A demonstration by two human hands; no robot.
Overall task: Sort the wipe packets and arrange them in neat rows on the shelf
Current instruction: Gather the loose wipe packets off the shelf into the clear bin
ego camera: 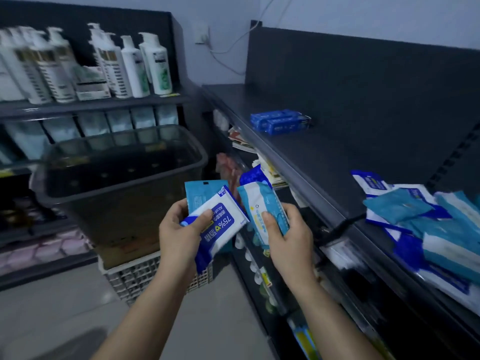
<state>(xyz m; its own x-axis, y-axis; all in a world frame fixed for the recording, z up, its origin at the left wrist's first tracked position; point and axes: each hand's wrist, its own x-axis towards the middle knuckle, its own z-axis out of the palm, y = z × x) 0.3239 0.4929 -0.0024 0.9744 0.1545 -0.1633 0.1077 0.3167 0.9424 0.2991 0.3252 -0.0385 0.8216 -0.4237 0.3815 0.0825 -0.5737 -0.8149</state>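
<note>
White-and-blue film, "75%" print: alcohol wipe packet (pixel 220 222) held in the left hand (pixel 179 229), thumb across its face, fingers curled behind. A teal packet (pixel 200 190) sits behind it in the same grip, only its top part showing. The right hand (pixel 288 235) grips a pale blue packet (pixel 262 203), thumb on the front. A dark blue packet (pixel 253 175) shows behind it, apparently in the same hold. Both hands are in mid-air, just left of the dark shelf (pixel 324 157), not over it.

Key relation: the shelf lies to the right of both hands, and the right hand is the nearer one. A loose pile of packets (pixel 428 224) lies on the shelf at right, overlapping and unsorted. Bare shelf runs from the pile to the blue boxes (pixel 280 120) farther back. The pale blue packet's long axis runs near to far, its far end leaning left; the 75% packet leans right.

Judgement: right-hand packets probably go down first, turned square to the shelf edge.
</note>
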